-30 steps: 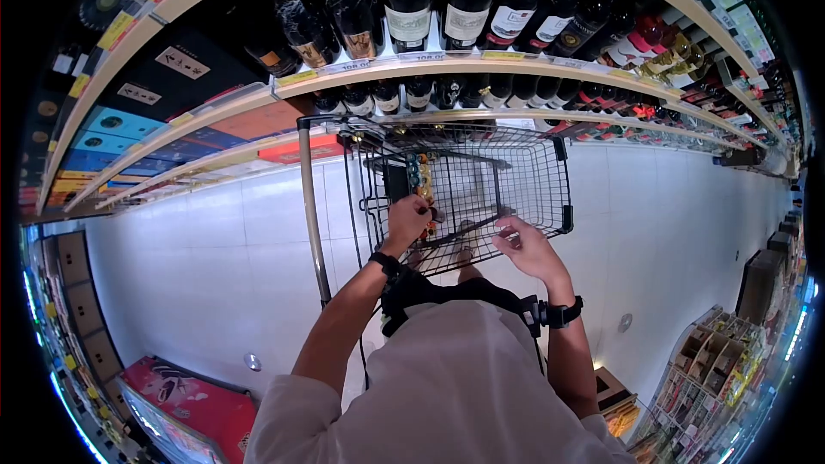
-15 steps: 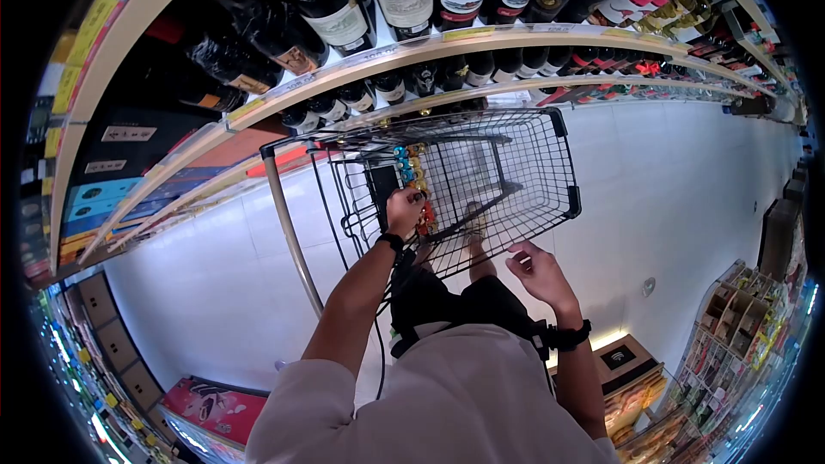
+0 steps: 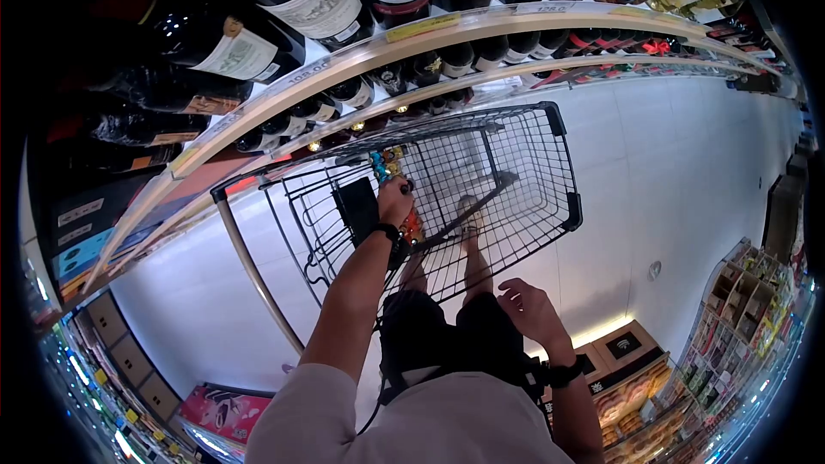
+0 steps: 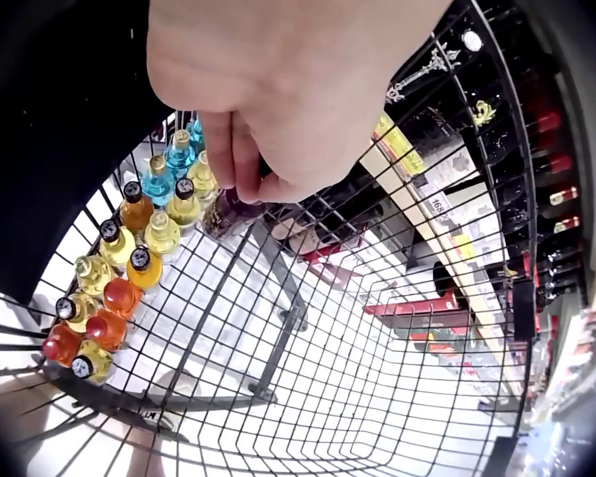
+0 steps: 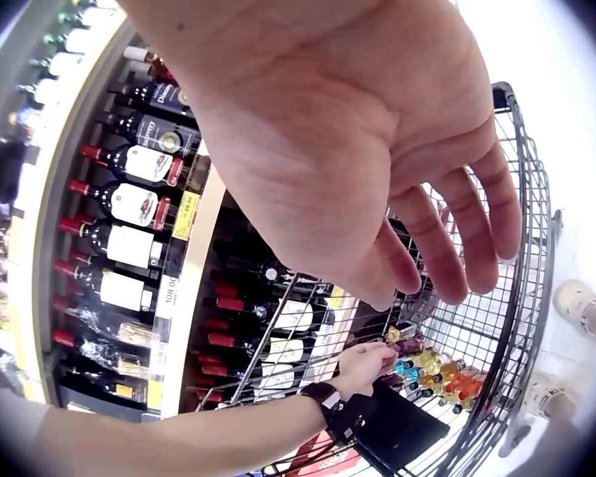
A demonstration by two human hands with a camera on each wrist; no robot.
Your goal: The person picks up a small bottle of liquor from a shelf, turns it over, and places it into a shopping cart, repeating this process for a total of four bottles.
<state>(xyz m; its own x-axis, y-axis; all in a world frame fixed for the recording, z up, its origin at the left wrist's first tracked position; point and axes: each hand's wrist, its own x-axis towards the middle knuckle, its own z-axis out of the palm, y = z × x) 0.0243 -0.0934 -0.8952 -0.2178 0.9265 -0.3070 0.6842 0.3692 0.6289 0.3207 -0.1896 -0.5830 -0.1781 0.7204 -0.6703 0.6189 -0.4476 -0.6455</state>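
Inside the wire shopping cart (image 3: 565, 210), my left hand (image 3: 394, 200) pinches the top of a small dark purple bottle (image 4: 228, 215). That bottle is at the end of rows of small bottles (image 4: 162, 235) with blue, yellow, orange and red contents. In the left wrist view the fingers hide its cap. My right hand (image 3: 531, 314) hangs in the air on the near side of the cart, holding nothing. Its fingers look loosely bent in the right wrist view, where the left hand (image 5: 366, 368) reaches over the basket.
Along the far side of the cart runs a shelf (image 3: 344, 64) of wine bottles (image 3: 322, 4). A black panel (image 3: 357, 206) stands at the basket's handle end, inside the push bar (image 3: 258, 275). A bread display (image 3: 632, 387) and a snack rack (image 3: 730, 318) are at the lower right.
The view has shifted along the shelf, and the cart appears turned and further left. My right hand has dropped back from the basket's near edge; my left hand stays at the small bottles.
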